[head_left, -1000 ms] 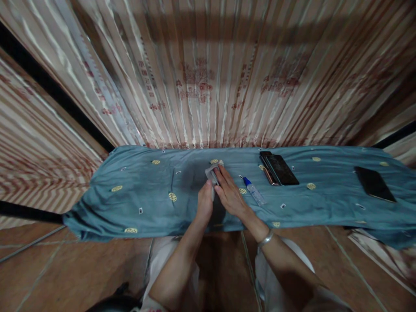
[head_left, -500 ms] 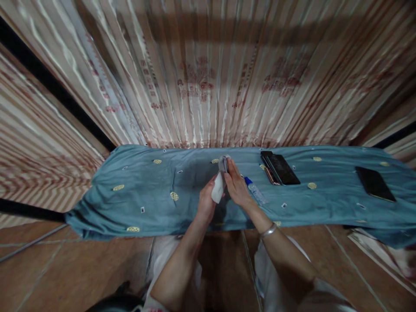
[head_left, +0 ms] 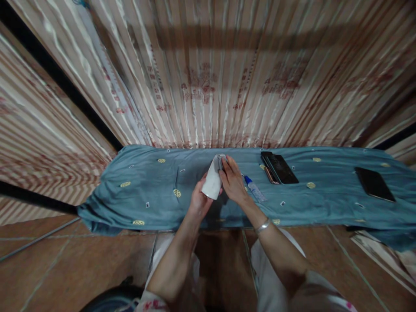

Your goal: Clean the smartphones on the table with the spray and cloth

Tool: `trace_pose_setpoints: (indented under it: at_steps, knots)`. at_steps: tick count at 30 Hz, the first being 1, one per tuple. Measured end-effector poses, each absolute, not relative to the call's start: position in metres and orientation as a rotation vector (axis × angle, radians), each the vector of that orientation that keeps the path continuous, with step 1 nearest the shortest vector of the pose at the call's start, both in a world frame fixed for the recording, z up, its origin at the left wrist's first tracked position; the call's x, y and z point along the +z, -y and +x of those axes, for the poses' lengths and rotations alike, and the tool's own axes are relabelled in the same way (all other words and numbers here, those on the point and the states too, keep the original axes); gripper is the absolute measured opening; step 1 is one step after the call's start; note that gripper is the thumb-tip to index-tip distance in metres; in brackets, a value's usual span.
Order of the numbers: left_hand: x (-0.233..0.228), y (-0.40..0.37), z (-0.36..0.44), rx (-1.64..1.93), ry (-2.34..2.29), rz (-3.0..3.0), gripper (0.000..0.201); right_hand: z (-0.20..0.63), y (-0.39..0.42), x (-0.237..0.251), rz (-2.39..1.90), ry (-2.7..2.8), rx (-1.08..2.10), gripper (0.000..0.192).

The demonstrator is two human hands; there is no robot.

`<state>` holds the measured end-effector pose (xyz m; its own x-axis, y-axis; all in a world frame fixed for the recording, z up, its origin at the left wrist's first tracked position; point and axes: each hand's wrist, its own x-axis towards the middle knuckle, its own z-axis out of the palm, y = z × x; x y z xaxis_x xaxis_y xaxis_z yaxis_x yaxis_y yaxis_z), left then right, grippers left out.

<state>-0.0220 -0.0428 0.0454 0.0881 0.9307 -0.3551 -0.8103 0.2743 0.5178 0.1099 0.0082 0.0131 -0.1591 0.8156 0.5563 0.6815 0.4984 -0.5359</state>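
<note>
My left hand (head_left: 197, 202) holds the lower end of a white cloth (head_left: 212, 182) above the blue patterned cloth (head_left: 156, 203) that covers the table. My right hand (head_left: 232, 182) grips the cloth's upper end, where something small and grey shows between its fingers; what it is I cannot tell. A silver bangle sits on my right wrist. Just right of my right hand lies a small clear bottle with a blue cap (head_left: 254, 188).
Two stacked dark phones (head_left: 278, 168) lie on the table right of the bottle, and another dark phone (head_left: 374, 184) lies far right. A striped pink curtain (head_left: 208, 78) hangs behind the table. Brown floor tiles (head_left: 81, 264) run below, by my knees.
Both hands have lifted the white cloth off the table. It was bunched flat under my fingers; now it hangs unfolded between my hands.
</note>
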Motion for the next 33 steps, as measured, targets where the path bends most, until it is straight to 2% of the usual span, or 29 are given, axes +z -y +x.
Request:
trace_pose_setpoints:
  at_steps: [12, 22, 26, 33]
  knots:
    - [0.059, 0.067, -0.011, 1.36, -0.74, 0.285, 0.036, 0.11, 0.014, 0.027, -1.133, 1.931, 0.205, 0.048]
    - [0.049, 0.098, -0.006, 1.493, -0.766, 0.138, 0.023, 0.092, 0.082, 0.026, -0.943, 2.068, 0.188, 0.048]
    - [0.038, 0.121, 0.0, 1.526, -0.769, 0.265, 0.021, 0.094, 0.105, 0.023, -0.967, 2.089, 0.151, 0.048]
    - [0.034, 0.167, 0.009, 1.467, -0.796, 0.437, 0.04, 0.119, 0.104, 0.03, -1.052, 2.094, 0.099, 0.046]
